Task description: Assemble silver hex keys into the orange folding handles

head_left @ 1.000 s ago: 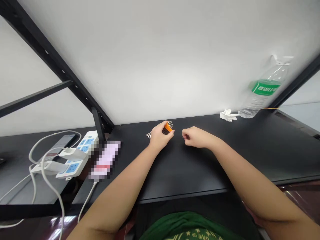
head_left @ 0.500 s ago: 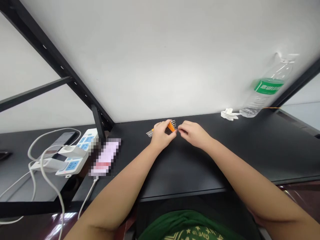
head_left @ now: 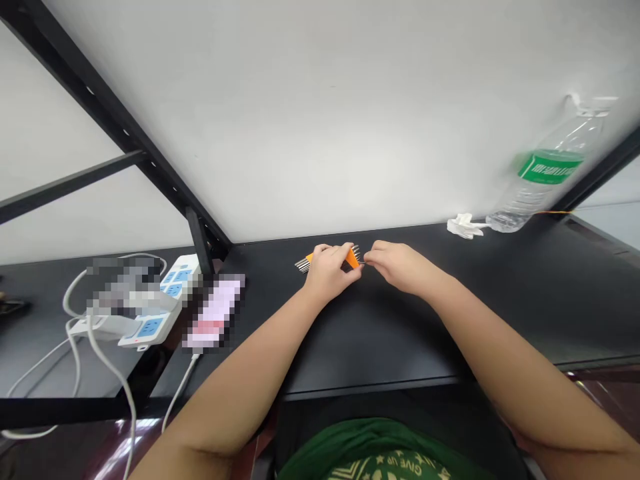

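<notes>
An orange holder (head_left: 353,258) with several thin metal rods sticking out at both ends is gripped in my left hand (head_left: 327,270), just above the black desk (head_left: 380,333). My fingers and thumb wrap round it and hide its middle. To the right, my right hand (head_left: 400,265) is pinched at the end of one thin metal rod (head_left: 363,263) at the holder's right side. The rod's tip is hidden by my fingertips.
A clear bottle with a green label (head_left: 550,167) leans by the wall at the right, beside a crumpled white tissue (head_left: 465,227). On the left are a phone (head_left: 217,310) on a cable, a power strip (head_left: 150,327) with white cords and a black metal frame (head_left: 197,240).
The view has shifted slightly. Both hands appear a little further right with the orange holder, and my right fingers are slightly further from it.
</notes>
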Motion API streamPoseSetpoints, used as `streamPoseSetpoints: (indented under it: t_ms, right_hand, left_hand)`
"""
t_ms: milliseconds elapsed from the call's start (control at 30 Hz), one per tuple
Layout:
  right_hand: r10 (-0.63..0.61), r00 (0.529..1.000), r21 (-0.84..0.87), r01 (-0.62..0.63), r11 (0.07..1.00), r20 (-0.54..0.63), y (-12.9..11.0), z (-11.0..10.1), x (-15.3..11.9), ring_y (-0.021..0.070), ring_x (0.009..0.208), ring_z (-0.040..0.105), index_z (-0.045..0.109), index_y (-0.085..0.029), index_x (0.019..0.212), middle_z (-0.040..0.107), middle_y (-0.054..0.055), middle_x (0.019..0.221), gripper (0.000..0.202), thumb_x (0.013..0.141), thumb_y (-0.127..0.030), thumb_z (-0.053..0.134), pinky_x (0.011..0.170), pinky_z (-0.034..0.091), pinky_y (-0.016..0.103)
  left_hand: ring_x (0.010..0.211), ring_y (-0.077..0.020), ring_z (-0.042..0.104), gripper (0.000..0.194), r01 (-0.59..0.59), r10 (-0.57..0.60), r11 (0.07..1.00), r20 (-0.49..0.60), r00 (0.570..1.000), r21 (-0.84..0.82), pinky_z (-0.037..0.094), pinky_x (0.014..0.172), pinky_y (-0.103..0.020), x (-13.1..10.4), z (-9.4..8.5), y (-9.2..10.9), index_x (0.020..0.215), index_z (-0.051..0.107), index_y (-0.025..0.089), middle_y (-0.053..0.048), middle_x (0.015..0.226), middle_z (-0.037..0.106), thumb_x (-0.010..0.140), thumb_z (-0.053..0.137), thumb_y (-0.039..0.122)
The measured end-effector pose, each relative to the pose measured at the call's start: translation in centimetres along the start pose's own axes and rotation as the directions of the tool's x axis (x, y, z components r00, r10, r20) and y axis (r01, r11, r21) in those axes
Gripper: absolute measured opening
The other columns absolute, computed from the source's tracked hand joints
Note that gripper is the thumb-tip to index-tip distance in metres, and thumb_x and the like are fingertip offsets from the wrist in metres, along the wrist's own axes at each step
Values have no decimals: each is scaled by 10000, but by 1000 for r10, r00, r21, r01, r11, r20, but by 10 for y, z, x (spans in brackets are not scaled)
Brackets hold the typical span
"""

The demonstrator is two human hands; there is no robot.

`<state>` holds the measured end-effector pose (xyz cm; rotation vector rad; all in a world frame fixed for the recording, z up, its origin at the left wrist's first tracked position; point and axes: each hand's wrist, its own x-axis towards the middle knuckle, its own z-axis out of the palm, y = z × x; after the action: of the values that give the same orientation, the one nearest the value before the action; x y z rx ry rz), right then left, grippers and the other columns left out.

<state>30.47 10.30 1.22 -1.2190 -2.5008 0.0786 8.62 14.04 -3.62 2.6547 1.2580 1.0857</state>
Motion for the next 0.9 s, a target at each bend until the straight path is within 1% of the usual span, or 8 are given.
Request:
streamPoseSetpoints:
  t_ms: [167, 267, 333, 533, 667, 767, 900]
  right_hand:
    - [9, 1000, -30, -8, 1000, 26, -2, 0, 0, 133, 658, 490, 736, -194, 992, 593, 53, 892, 242, 1009, -150, 499, 607, 327, 278]
    - [17, 1000, -47, -16, 999, 26, -2, 1, 0, 130, 641, 477, 742, -196, 974, 572, 48, 860, 248, 1014, -164, 499, 606, 331, 276]
    - [14, 1000, -42, -13, 999, 21, -1, 3, 1, 132, 660, 497, 744, -193, 958, 577, 52, 861, 244, 1011, -161, 508, 625, 348, 275]
    - [24, 1000, 36, -23, 999, -18, 3, 10, 4, 159, 785, 583, 729, -190, 947, 629, 65, 914, 197, 996, -147, 543, 710, 413, 278]
    - [28, 1000, 78, -28, 997, -5, 8, 13, 5, 165, 814, 599, 711, -181, 941, 653, 62, 927, 168, 988, -142, 555, 731, 431, 280]
    - [35, 999, 99, -34, 995, -9, 11, 14, 6, 170, 824, 602, 704, -176, 938, 661, 59, 928, 138, 981, -145, 576, 748, 438, 287]
    - [11, 1000, 146, -12, 989, 12, 8, 18, 6, 167, 825, 596, 691, -175, 912, 651, 54, 912, 149, 972, -124, 565, 770, 444, 291]
  left_hand:
    - [852, -219, 717, 428, 13, -15, 999, 38, 999, 46, 424, 988, -409, 1, -1, 2, 1229, 627, 211, -31, 907, 763, 840, 717, 366]
    - [874, -228, 718, 424, -20, 17, 999, 53, 998, 48, 424, 981, -412, 1, -1, 2, 1234, 626, 216, -41, 933, 765, 846, 708, 364]
    - [876, -234, 717, 419, -44, 40, 997, 60, 997, 57, 422, 982, -418, 1, 0, 2, 1235, 627, 214, -44, 929, 764, 844, 701, 346]
    - [869, -239, 716, 416, -75, 67, 993, 93, 993, 86, 432, 957, -416, 0, 1, -1, 1240, 617, 214, -50, 930, 768, 859, 693, 361]
    - [876, -242, 716, 378, -97, 82, 988, 129, 988, 120, 430, 922, -411, 1, -1, -1, 1215, 617, 214, -57, 945, 768, 872, 685, 357]
    - [852, -247, 710, 356, -126, 104, 983, 153, 983, 137, 432, 880, -406, 1, -1, 1, 1196, 620, 197, -61, 907, 757, 889, 677, 369]
    - [861, -242, 710, 366, -131, 112, 984, 157, 981, 118, 436, 890, -400, 1, 1, 5, 1206, 615, 194, -56, 915, 758, 881, 677, 350]
